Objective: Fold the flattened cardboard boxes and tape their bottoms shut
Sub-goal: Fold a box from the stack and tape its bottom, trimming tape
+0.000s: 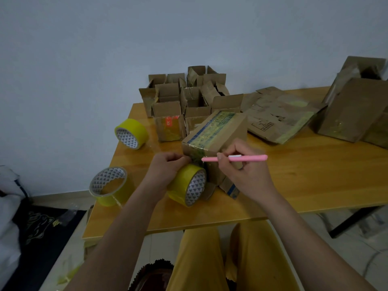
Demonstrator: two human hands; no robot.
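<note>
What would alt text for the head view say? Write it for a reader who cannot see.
At a wooden table, the left hand holds a yellow tape roll against a taped cardboard box, while the right hand holds a pink cutter at the tape. Two spare rolls lie left; folded boxes stand behind.

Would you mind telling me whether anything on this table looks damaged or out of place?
Yes: the tape roll at the near left corner hangs partly over the wooden table edge. The cardboard is worn too, with the flattened boxes torn and creased and old tape along the taped box.
</note>
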